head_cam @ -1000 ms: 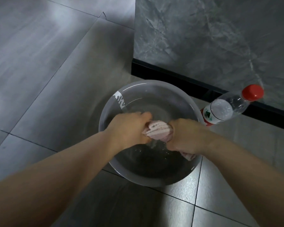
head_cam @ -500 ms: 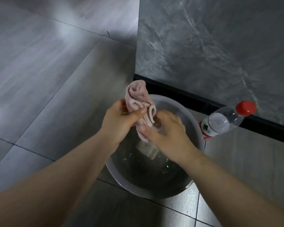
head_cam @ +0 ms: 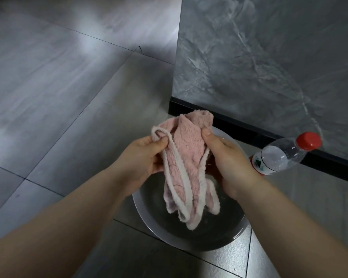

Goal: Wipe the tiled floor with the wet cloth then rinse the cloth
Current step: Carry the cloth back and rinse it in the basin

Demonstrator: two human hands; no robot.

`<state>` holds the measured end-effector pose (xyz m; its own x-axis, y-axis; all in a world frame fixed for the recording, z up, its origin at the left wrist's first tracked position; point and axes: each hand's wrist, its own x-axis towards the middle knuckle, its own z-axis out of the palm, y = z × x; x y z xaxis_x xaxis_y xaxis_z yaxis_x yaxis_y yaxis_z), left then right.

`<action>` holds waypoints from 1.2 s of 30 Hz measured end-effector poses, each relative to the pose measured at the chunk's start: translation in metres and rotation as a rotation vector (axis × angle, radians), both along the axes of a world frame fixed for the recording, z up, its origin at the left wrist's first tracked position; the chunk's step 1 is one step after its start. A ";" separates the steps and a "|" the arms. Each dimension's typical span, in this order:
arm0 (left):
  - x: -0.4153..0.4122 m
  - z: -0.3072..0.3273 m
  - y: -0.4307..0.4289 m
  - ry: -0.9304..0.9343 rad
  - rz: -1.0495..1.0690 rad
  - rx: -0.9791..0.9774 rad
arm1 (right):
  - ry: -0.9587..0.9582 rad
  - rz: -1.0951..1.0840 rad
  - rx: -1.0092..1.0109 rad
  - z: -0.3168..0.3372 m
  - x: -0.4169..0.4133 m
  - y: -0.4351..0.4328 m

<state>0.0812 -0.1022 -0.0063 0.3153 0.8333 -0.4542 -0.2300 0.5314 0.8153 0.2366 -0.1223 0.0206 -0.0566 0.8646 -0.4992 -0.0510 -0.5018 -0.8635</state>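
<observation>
Here both hands are up over the basin, sharing the cloth between them. The left hand [head_cam: 147, 157] pinches a loop of the cloth's white trim between thumb and curled fingers. The right hand [head_cam: 227, 161] grips the far right corner, its thumb pressed flat on the front and its fingers curled out of sight behind. The pink cloth [head_cam: 183, 157] is stretched loosely between the two grips, and its bunched folds and white-edged ends hang down toward the near side. They dangle above the inside of the basin; whether the lowest tip touches the water cannot be told.

The round grey basin [head_cam: 236, 235] sits on the tiled floor [head_cam: 58, 97] beneath the hands, its inside wet and shiny. Just to its right is a clear plastic bottle [head_cam: 279, 157] with a red cap [head_cam: 307, 141] and a label partly hidden by the right wrist. Beyond both, a black skirting strip [head_cam: 239, 123] runs along the foot of a grey marbled wall [head_cam: 259, 57]. The floor stretches away to the left and far side in large grey tiles with thin dark joints.
</observation>
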 end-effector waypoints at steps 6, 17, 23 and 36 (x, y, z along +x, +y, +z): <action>-0.005 -0.002 -0.001 -0.099 0.081 -0.160 | 0.246 -0.071 -0.172 -0.005 -0.001 0.003; -0.006 0.007 -0.006 -0.408 0.030 -0.195 | -0.340 0.135 0.239 -0.006 -0.031 0.008; -0.016 0.005 -0.004 -0.113 -0.014 0.027 | -0.387 0.136 0.243 -0.005 -0.037 0.020; -0.042 -0.023 0.010 0.128 0.320 -0.108 | -0.510 0.123 0.205 -0.021 -0.041 0.088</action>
<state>0.0395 -0.0920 -0.0295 -0.0189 0.8256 -0.5639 -0.2987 0.5336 0.7912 0.1953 -0.0347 0.0000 0.0417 0.9492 -0.3120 0.4467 -0.2970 -0.8439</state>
